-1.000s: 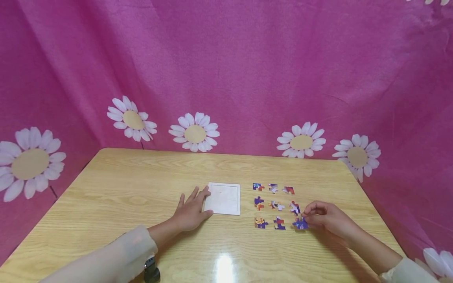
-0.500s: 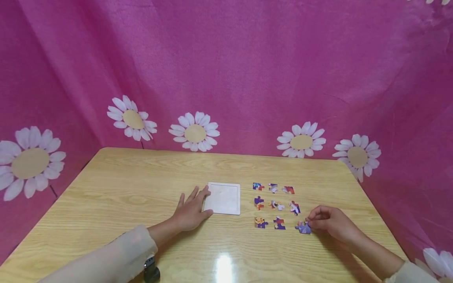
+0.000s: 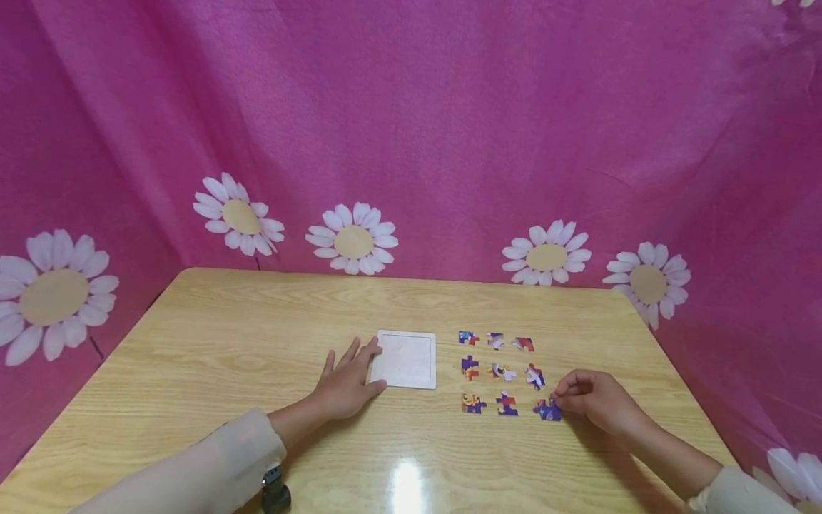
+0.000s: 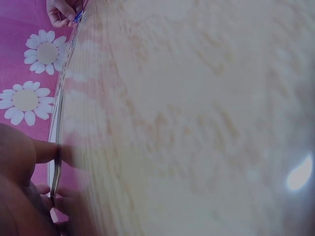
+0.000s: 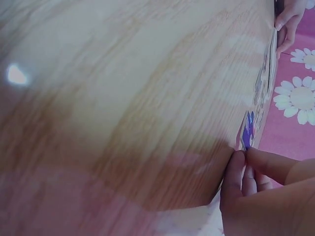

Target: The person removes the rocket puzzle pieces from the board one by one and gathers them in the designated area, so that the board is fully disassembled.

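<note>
My left hand (image 3: 347, 385) lies spread at the left side of a white square puzzle frame (image 3: 404, 360), thumb and fingertips touching its edge. Between thumb and forefinger, my right hand (image 3: 594, 401) pinches a purple jigsaw piece (image 3: 548, 409) by its right side, at the near right corner of the laid-out pieces. In the right wrist view the purple piece (image 5: 248, 130) shows edge-on, tilted up from the fingertips, close over the table. Beside it lie other pieces, among them a purple-and-white one (image 3: 534, 376) just beyond and a purple-and-red one (image 3: 506, 405) to its left.
Loose jigsaw pieces lie in rows right of the frame, including a white-and-orange one (image 3: 503, 372) in the middle and a red one (image 3: 524, 344) at the back. The wooden table (image 3: 308, 307) ends at a pink flowered curtain (image 3: 411, 143).
The right hand drew the purple piece slightly right and nearer, away from the purple-and-white piece, then back a little left, the piece's tilt changing. The left hand has stayed put.
</note>
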A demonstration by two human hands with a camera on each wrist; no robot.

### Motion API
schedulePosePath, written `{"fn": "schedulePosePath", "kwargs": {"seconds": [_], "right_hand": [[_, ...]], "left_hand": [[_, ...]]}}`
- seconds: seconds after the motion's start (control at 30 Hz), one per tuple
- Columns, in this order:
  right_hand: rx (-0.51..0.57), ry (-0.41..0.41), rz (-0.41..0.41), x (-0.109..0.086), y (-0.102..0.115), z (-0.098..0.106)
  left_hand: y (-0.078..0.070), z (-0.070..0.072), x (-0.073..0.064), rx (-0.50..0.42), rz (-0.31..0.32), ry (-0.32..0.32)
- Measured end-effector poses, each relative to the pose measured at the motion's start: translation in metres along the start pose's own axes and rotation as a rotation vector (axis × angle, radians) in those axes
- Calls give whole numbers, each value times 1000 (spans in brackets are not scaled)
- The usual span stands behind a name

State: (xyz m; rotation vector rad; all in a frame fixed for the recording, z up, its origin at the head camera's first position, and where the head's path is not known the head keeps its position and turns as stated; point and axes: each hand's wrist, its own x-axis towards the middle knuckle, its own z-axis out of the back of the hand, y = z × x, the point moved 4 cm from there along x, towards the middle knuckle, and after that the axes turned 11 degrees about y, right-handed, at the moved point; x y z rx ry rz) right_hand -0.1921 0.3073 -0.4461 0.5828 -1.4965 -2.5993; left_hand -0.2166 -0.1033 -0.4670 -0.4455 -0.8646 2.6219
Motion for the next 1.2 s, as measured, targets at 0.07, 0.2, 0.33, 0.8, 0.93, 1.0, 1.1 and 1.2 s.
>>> {"fn": "schedulePosePath", "kwargs": {"seconds": [0.07,0.2,0.33,0.8,0.93,1.0,1.1,1.2], "right_hand": [[8,-4,-9,0,-1,0],[21,-15,-35,1,-1,0],[21,-24,-46,0,0,0],[16,-38,-83,-2,-2,1],[-2,-55,-102,-3,-1,1],[-11,-62,-110,-4,0,0],[-3,-64,-118,-4,0,0],[6,-56,-104,-3,1,0]], "left_hand": [[1,-1,0,3,0,-4],[0,-1,-1,11,6,0],[-2,1,-2,10,8,10],[0,0,0,2,27,13],[-7,3,-5,0,30,19],[-8,4,-7,3,29,17],[-9,4,-8,10,34,21],[-8,3,-8,12,35,25]]}}
